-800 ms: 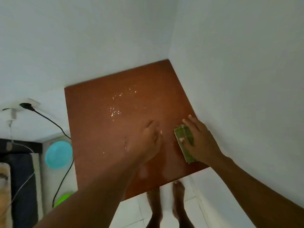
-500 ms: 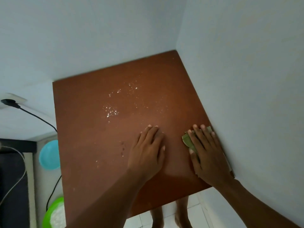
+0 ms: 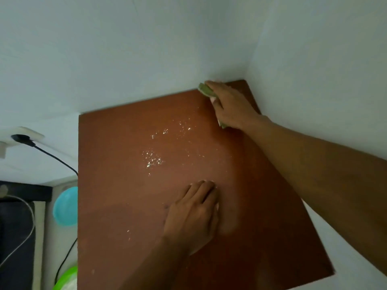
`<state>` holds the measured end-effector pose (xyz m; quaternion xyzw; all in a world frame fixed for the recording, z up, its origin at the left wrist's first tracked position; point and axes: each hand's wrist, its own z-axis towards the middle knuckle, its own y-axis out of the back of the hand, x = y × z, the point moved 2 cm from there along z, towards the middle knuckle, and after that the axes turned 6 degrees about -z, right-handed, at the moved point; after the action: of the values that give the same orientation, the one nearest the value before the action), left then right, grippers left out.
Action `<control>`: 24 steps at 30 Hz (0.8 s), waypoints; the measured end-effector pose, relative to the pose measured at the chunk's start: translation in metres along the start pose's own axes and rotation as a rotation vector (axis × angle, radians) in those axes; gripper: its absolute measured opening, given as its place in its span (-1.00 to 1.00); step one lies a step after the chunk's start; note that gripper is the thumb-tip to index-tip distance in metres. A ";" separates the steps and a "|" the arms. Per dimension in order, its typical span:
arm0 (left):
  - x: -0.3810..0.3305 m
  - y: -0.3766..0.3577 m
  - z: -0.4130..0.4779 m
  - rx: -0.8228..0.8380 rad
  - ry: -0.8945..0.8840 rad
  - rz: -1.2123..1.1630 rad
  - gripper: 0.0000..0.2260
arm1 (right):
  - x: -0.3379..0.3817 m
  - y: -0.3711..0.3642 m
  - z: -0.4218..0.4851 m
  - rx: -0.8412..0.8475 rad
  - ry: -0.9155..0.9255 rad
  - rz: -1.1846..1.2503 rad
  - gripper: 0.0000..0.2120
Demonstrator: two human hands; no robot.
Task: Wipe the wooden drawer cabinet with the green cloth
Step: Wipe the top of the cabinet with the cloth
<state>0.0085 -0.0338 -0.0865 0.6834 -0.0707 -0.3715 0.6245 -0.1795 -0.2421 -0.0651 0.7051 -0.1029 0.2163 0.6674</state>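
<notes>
The reddish-brown top of the wooden drawer cabinet (image 3: 117,185) fills the middle of the view, pushed into a corner of two white walls. White crumbs (image 3: 154,159) are scattered over its centre. My right hand (image 3: 232,105) presses the folded green cloth (image 3: 205,90) flat against the top at the far right corner, by the back wall; most of the cloth is hidden under the palm. My left hand (image 3: 193,216) lies flat on the wood nearer to me, fingers together, holding nothing.
White walls close in the cabinet at the back and right. On the left, a black plug (image 3: 21,138) sits in a wall socket with its cable hanging down. A turquoise bowl (image 3: 65,207) and a green bowl (image 3: 67,278) lie on the floor at left.
My right hand slid the green cloth from the near right edge up to the far right corner. My left hand stayed flat near the middle front.
</notes>
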 end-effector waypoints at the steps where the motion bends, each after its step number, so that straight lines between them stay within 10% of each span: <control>1: 0.000 -0.001 -0.001 0.012 0.005 0.006 -0.66 | -0.002 -0.006 0.004 0.064 0.039 -0.091 -0.49; 9: 0.007 0.001 -0.016 0.051 0.103 0.021 -0.57 | -0.016 -0.038 -0.019 0.134 0.147 -0.466 -0.37; 24: 0.009 0.006 -0.011 0.216 0.174 -0.080 -0.35 | 0.011 -0.053 -0.253 0.122 0.150 -0.399 -0.43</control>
<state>0.0241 -0.0311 -0.0852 0.7785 -0.0285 -0.3254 0.5359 -0.1886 0.0132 -0.1039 0.7327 0.1019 0.1375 0.6587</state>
